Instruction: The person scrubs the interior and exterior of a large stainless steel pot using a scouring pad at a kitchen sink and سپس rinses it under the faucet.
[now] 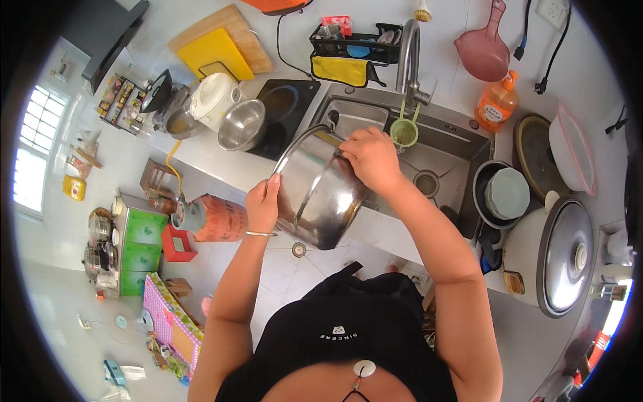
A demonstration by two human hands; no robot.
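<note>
A large shiny steel pot (315,201) is tipped on its side at the front edge of the sink (462,144). My left hand (262,204) grips it at its left side, with the thumb lying along the rim. My right hand (370,155) rests on the pot's upper right wall, fingers curled and pressed together. A small dark bit shows under those fingertips; whether it is a scrubber or part of the pot, I cannot tell. Behind my right hand, a green strainer (404,132) hangs below the grey faucet (410,67).
Left of the sink are a black cooktop (284,100), a steel bowl (242,125) and a white rice cooker (213,97). To the right stand an orange soap bottle (497,102), stacked bowls (507,194) and a big lidded pot (536,258). A gas cylinder (218,218) stands below the counter.
</note>
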